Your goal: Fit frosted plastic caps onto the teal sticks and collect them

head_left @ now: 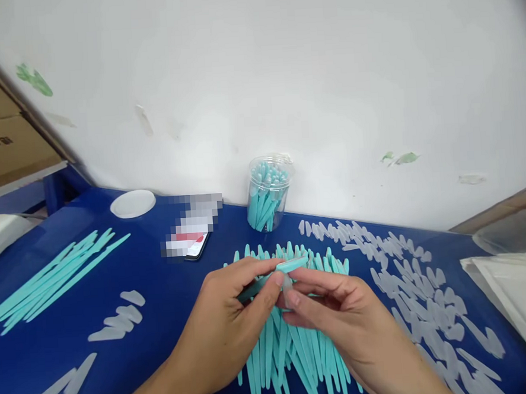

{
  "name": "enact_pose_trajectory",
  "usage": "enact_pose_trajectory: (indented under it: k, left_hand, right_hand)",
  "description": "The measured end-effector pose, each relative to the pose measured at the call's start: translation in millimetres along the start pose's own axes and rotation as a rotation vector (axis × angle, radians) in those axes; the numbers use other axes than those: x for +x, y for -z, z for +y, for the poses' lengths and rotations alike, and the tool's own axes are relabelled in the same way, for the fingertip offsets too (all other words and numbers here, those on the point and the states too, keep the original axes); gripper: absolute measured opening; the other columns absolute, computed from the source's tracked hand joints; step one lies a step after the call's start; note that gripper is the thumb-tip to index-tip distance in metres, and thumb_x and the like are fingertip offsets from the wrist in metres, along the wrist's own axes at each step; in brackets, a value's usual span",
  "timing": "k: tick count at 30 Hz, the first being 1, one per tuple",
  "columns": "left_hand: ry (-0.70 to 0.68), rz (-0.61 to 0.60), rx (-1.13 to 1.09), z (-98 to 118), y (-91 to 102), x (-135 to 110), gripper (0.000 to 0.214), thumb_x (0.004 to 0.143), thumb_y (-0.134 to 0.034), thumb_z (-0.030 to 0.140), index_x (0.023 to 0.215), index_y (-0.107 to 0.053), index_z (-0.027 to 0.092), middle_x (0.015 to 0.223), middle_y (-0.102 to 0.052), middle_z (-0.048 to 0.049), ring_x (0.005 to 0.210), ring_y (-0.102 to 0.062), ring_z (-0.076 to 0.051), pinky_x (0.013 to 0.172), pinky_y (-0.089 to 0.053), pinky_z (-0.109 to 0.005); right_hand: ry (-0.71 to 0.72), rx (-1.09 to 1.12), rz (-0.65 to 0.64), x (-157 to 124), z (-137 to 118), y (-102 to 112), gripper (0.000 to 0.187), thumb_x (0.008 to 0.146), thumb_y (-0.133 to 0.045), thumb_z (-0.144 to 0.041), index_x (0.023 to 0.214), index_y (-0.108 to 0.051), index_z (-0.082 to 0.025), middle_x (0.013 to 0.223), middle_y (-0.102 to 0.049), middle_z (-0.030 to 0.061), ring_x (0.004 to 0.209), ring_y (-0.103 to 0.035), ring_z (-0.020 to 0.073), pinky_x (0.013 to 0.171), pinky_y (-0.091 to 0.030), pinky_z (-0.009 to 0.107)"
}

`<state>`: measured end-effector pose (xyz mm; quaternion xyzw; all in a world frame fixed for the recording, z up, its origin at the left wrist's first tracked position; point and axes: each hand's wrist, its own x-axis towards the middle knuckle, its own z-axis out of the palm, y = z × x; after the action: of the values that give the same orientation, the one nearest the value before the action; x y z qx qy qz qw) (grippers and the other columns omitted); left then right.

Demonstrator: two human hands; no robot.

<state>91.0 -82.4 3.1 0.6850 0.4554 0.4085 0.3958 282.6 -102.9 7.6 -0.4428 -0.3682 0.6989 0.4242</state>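
My left hand [235, 317] is closed, thumb and fingers pinching a thin teal plastic stick [293, 265] whose end points to the right. Close against it, my right hand [341, 311] pinches a small translucent white cap-like piece [288, 290] between thumb and fingers. The two hands meet, so whether the piece is around the stick or only beside it I cannot tell. Below and behind them lies a large pile of teal sticks [294, 349]. To the right, many loose translucent pieces [430, 305] are spread over the blue table [175, 303].
A clear plastic tub [269, 193] full of teal sticks stands by the wall. On the left are a white round lid [133, 204], more teal sticks [58, 281] and several translucent pieces [119, 319]. A phone [194, 243] lies at the back; plastic bags [513, 288] are on the right.
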Motion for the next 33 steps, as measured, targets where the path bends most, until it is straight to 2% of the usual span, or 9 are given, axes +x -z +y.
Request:
enact_pose_trajectory:
  k: [4,6,10,14,17,20,24,27,33]
  left_hand:
    - [-0.017,-0.036,-0.045,0,0.4,0,0.028,0.105,-0.062,0.034,0.123,-0.083,0.029,0.093,-0.077,-0.0005,0.077,-0.068,-0.013,0.068,-0.055,-0.023]
    - [-0.018,-0.012,-0.036,-1,0.6,-1,0.028,0.104,-0.063,0.036,0.122,-0.083,0.028,0.090,-0.075,-0.0013,0.076,-0.066,-0.014,0.066,-0.055,-0.023]
    - [0.039,0.002,0.017,-3,2.2,-2,0.033,0.103,-0.065,0.043,0.130,-0.079,0.030,0.083,-0.074,0.0010,0.062,-0.058,-0.012,0.055,-0.050,-0.024]
    - [0.024,-0.030,0.061,0,7.7,-1,0.029,0.102,-0.067,0.040,0.125,-0.081,0.033,0.092,-0.080,0.0015,0.072,-0.067,-0.014,0.060,-0.053,-0.023]
    - [0.041,-0.037,0.113,2,11.8,2,0.027,0.100,-0.068,0.041,0.120,-0.085,0.034,0.087,-0.081,0.0019,0.066,-0.064,-0.015,0.054,-0.050,-0.024]
    - [0.051,-0.035,0.152,2,14.1,2,0.028,0.100,-0.068,0.043,0.119,-0.085,0.035,0.079,-0.078,0.0028,0.060,-0.059,-0.014,0.050,-0.045,-0.024]
    - [0.034,-0.037,0.173,3,17.1,2,0.027,0.100,-0.067,0.042,0.118,-0.086,0.036,0.070,-0.073,0.0043,0.054,-0.051,-0.012,0.046,-0.041,-0.023]
    - [0.041,-0.040,0.181,4,19.8,2,0.027,0.099,-0.067,0.042,0.117,-0.086,0.035,0.071,-0.074,0.0028,0.057,-0.057,-0.014,0.046,-0.042,-0.024]
    - [0.087,-0.040,0.182,3,22.4,3,0.029,0.097,-0.069,0.046,0.116,-0.086,0.033,0.071,-0.074,-0.0001,0.075,-0.075,-0.022,0.046,-0.048,-0.023]
  right_hand:
    - [-0.037,0.031,-0.109,-3,0,-1,0.035,0.084,-0.092,-0.031,0.118,-0.081,-0.028,0.087,-0.080,-0.0009,0.081,-0.076,0.0122,0.079,-0.064,0.024]
    - [-0.037,0.070,-0.045,-3,-4,0,0.035,0.083,-0.093,-0.031,0.115,-0.078,-0.026,0.086,-0.080,-0.0006,0.081,-0.078,0.0134,0.078,-0.065,0.025]
    - [-0.001,0.154,0.157,0,-13,3,0.034,0.080,-0.096,-0.037,0.099,-0.071,-0.022,0.087,-0.083,0.0041,0.086,-0.081,0.0168,0.081,-0.066,0.026]
    - [0.034,0.174,0.262,4,-16,6,0.038,0.073,-0.099,-0.040,0.093,-0.073,-0.020,0.095,-0.084,0.0051,0.091,-0.082,0.0200,0.083,-0.067,0.028]
    - [0.069,0.144,0.307,6,-12,6,0.040,0.070,-0.100,-0.041,0.096,-0.077,-0.020,0.101,-0.084,0.0059,0.094,-0.081,0.0215,0.083,-0.068,0.029]
    - [0.114,0.072,0.305,6,-9,6,0.036,0.076,-0.097,-0.043,0.098,-0.079,-0.021,0.102,-0.083,0.0052,0.098,-0.081,0.0209,0.086,-0.067,0.028]
    - [0.155,-0.017,0.290,4,-7,5,0.032,0.081,-0.093,-0.046,0.097,-0.080,-0.022,0.096,-0.083,0.0036,0.093,-0.080,0.0178,0.085,-0.067,0.026]
    - [0.167,-0.032,0.293,4,-6,5,0.031,0.082,-0.092,-0.046,0.098,-0.080,-0.022,0.094,-0.083,0.0036,0.092,-0.081,0.0185,0.084,-0.068,0.027]
    - [0.182,-0.051,0.308,5,-6,6,0.032,0.080,-0.093,-0.047,0.097,-0.080,-0.022,0.096,-0.084,0.0066,0.095,-0.082,0.0231,0.084,-0.069,0.033]
